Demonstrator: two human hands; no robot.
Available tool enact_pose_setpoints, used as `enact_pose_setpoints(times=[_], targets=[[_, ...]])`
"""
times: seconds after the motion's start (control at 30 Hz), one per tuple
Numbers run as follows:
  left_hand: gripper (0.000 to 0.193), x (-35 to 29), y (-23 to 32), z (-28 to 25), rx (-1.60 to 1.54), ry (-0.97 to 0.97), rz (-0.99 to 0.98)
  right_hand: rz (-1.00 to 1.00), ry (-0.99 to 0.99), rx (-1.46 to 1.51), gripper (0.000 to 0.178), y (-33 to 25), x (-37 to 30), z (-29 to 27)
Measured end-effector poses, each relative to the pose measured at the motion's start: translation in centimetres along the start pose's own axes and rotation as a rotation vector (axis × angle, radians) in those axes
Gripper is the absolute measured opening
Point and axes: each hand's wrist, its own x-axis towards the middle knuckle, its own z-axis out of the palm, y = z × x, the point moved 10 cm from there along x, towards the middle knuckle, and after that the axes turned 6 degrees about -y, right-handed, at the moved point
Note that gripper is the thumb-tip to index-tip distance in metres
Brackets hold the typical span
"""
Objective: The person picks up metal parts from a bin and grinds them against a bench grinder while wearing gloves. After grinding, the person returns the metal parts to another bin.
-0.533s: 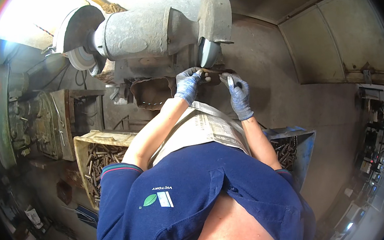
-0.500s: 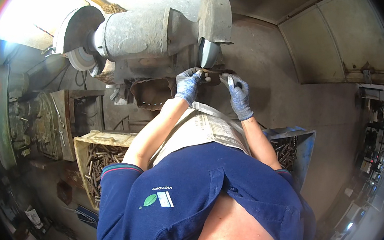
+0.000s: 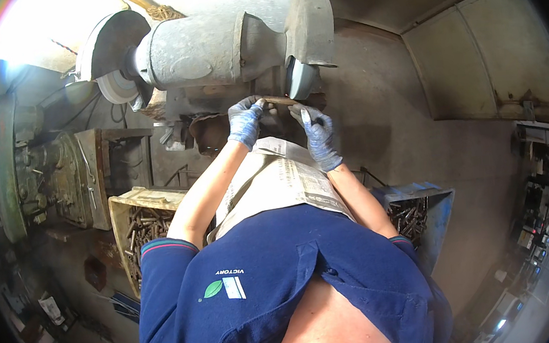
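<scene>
The left hand (image 3: pixel 246 120) and right hand (image 3: pixel 317 132) had a narrow grip on opposite ends of the slim rod (image 3: pixel 278 100), close by the grinding wheel (image 3: pixel 304 79); contact was hard to judge. Good work called for light, even pressure, hands clear.

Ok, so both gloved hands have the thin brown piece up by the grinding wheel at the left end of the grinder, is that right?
Wrong end: the head view shows the left hand and right hand with the thin brown piece by the grinding wheel at the right end of the grinder. The rest stands.
</scene>
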Motion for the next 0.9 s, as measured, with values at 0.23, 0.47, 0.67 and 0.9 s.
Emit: enact_pose_setpoints(times=[0.23, 0.47, 0.67, 0.9], targets=[[0.009, 0.4, -2.4, 2.0, 0.15, -0.007, -0.07, 0.045, 0.024, -0.18, 0.025, 0.6, -0.7, -4.1], [0.007, 0.6, -3.1, 4.1, 0.0, 0.053, -0.102, 0.07, 0.061, -0.066, 0.026, 1.1, -0.1, -6.3], [0.007, 0.3, -0.6, 1.7, 0.122, 0.079, -0.093, 0.098, 0.027, 0.086, 0.028, 0.3, 0.0, -2.0], [0.006, 1.1, -0.1, -0.8, 0.07, 0.057, -0.035, 0.086, -0.039, 0.091, 0.029, 0.7, 0.3, 0.3]])
